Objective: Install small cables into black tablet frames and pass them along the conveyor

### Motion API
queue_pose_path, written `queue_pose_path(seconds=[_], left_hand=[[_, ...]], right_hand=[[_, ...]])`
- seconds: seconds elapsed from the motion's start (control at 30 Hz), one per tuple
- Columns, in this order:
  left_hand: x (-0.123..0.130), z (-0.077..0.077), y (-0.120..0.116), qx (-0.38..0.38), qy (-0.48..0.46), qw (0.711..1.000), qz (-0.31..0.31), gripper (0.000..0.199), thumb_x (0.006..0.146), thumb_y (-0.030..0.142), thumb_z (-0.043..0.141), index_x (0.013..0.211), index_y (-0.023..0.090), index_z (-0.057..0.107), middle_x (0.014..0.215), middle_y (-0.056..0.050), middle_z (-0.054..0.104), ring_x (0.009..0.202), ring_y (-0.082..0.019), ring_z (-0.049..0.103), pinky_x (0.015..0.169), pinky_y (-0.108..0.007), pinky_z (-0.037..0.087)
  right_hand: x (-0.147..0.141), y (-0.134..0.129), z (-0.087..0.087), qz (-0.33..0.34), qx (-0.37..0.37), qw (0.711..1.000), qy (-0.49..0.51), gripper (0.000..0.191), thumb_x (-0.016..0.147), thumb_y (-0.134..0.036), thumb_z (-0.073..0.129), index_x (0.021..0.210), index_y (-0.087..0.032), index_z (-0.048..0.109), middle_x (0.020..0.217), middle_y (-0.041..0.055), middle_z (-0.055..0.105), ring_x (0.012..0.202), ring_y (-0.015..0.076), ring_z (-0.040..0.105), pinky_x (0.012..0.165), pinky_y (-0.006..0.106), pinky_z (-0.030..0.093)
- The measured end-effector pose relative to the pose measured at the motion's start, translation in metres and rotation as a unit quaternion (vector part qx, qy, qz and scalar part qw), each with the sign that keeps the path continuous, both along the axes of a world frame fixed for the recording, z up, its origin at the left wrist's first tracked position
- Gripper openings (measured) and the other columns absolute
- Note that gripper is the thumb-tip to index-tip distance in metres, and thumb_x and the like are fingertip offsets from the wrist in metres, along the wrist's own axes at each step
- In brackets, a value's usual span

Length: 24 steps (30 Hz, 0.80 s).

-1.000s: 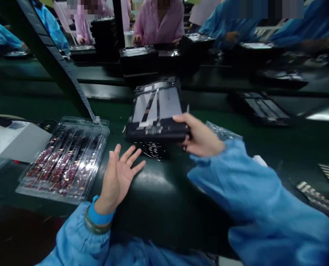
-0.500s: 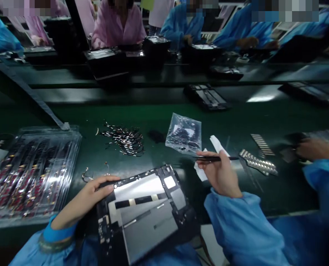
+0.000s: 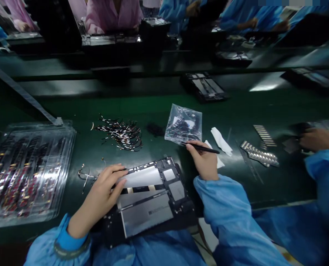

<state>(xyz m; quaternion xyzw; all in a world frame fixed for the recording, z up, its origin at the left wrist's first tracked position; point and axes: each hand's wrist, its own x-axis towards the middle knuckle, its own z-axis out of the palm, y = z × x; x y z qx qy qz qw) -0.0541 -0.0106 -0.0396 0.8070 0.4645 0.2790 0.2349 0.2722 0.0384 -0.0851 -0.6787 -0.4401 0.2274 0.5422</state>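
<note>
An opened tablet [image 3: 150, 212], its grey battery and circuit parts bare, lies tilted at the table's front edge close to my body. Over its upper left corner is my left hand [image 3: 105, 190], fingers bent on the rim and thumb above the inside. My right hand [image 3: 205, 160] is closed round black tweezers [image 3: 207, 148], whose tips point left at the lower edge of a clear plastic bag [image 3: 182, 127] with small dark parts inside. White paper strips [image 3: 221, 141] lie beside that hand. A few loose cables [image 3: 86, 176] rest left of the tablet.
Clear trays [image 3: 34, 177] of cable parts stand at left. A heap of short black cables [image 3: 120, 133] lies mid-table, metallic strips [image 3: 260, 153] at right. Farther back sits another opened device [image 3: 204, 87]. A co-worker's hand [image 3: 321, 138] is at right; other people work opposite.
My right hand has moved left with the tweezers, toward the bag's lower edge. My left hand has slid right and farther over the tablet's corner. The view has tilted slightly downward.
</note>
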Motion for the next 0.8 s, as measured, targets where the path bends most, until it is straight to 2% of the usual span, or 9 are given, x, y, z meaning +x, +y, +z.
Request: queue_pose_path(seconds=[0.1, 0.17, 0.3, 0.43, 0.53, 0.6, 0.63, 0.7, 0.8], left_hand=[[0.007, -0.006, 0.002, 0.006, -0.009, 1.000, -0.026, 0.022, 0.091, 0.022, 0.048, 0.109, 0.023, 0.060, 0.114, -0.008, 0.061, 0.111, -0.021, 0.056, 0.093, -0.037, 0.048], [0.011, -0.004, 0.003, 0.015, -0.009, 0.999, -0.038, 0.022, 0.091, 0.021, 0.046, 0.108, 0.023, 0.060, 0.113, -0.008, 0.061, 0.110, -0.021, 0.056, 0.092, -0.036, 0.048], [0.035, 0.021, 0.009, 0.014, 0.013, 0.998, -0.060, 0.022, 0.092, 0.023, 0.045, 0.107, 0.022, 0.060, 0.115, -0.010, 0.059, 0.111, -0.024, 0.055, 0.092, -0.041, 0.048], [0.092, 0.040, 0.039, -0.007, 0.084, 0.986, -0.142, 0.027, 0.088, 0.028, 0.051, 0.110, 0.014, 0.059, 0.134, -0.018, 0.047, 0.128, -0.033, 0.040, 0.103, -0.052, 0.037], [0.141, 0.031, 0.076, -0.060, 0.160, 0.963, -0.210, 0.031, 0.088, 0.026, 0.053, 0.114, 0.009, 0.058, 0.145, -0.022, 0.033, 0.136, -0.034, 0.028, 0.109, -0.051, 0.028], [0.165, 0.018, 0.097, -0.071, 0.189, 0.958, -0.204, 0.032, 0.087, 0.026, 0.054, 0.114, 0.009, 0.058, 0.150, -0.020, 0.025, 0.140, -0.035, 0.017, 0.111, -0.058, 0.016], [0.173, 0.011, 0.105, -0.080, 0.195, 0.957, -0.198, 0.032, 0.087, 0.026, 0.054, 0.115, 0.010, 0.057, 0.150, -0.019, 0.026, 0.140, -0.035, 0.017, 0.109, -0.062, 0.013], [0.181, 0.000, 0.114, -0.088, 0.196, 0.959, -0.186, 0.036, 0.089, 0.028, 0.051, 0.122, 0.012, 0.052, 0.147, -0.019, 0.033, 0.138, -0.033, 0.024, 0.106, -0.069, 0.009], [0.179, -0.006, 0.112, -0.086, 0.184, 0.964, -0.173, 0.043, 0.093, 0.030, 0.042, 0.132, 0.013, 0.040, 0.145, -0.018, 0.036, 0.135, -0.029, 0.031, 0.104, -0.070, 0.008]], right_hand=[[0.001, -0.001, -0.002, -0.019, -0.001, 0.999, -0.039, 0.029, 0.070, -0.046, 0.068, 0.084, -0.021, 0.068, 0.090, 0.0052, 0.068, 0.084, 0.0229, 0.063, 0.087, 0.044, 0.046], [0.002, -0.001, -0.004, -0.027, -0.001, 0.998, -0.052, 0.030, 0.071, -0.046, 0.066, 0.086, -0.020, 0.067, 0.089, 0.0050, 0.068, 0.083, 0.0219, 0.062, 0.083, 0.041, 0.047], [0.003, 0.000, -0.007, -0.029, -0.008, 0.998, -0.061, 0.032, 0.072, -0.048, 0.065, 0.087, -0.020, 0.066, 0.086, 0.0049, 0.068, 0.080, 0.0212, 0.062, 0.081, 0.040, 0.048], [0.003, 0.001, -0.007, -0.024, -0.003, 0.998, -0.055, 0.032, 0.072, -0.049, 0.064, 0.086, -0.020, 0.065, 0.087, 0.0053, 0.068, 0.082, 0.0217, 0.063, 0.082, 0.040, 0.048], [0.002, 0.002, -0.006, -0.017, 0.006, 0.999, -0.051, 0.031, 0.072, -0.048, 0.063, 0.084, -0.020, 0.065, 0.086, 0.0051, 0.068, 0.081, 0.0212, 0.063, 0.080, 0.039, 0.048], [0.002, 0.002, -0.006, -0.012, 0.010, 0.999, -0.049, 0.029, 0.072, -0.047, 0.063, 0.083, -0.021, 0.065, 0.086, 0.0045, 0.068, 0.081, 0.0210, 0.063, 0.080, 0.038, 0.049], [0.002, 0.002, -0.005, -0.010, 0.011, 0.999, -0.047, 0.028, 0.072, -0.047, 0.063, 0.082, -0.021, 0.065, 0.085, 0.0042, 0.068, 0.081, 0.0208, 0.063, 0.080, 0.038, 0.049], [0.003, 0.002, -0.005, -0.006, 0.011, 0.999, -0.043, 0.025, 0.072, -0.045, 0.064, 0.081, -0.022, 0.066, 0.085, 0.0037, 0.068, 0.081, 0.0207, 0.063, 0.080, 0.038, 0.049], [0.002, 0.004, -0.003, -0.004, 0.015, 0.999, -0.031, 0.023, 0.072, -0.043, 0.065, 0.082, -0.022, 0.067, 0.087, 0.0036, 0.069, 0.085, 0.0208, 0.064, 0.082, 0.037, 0.050]])
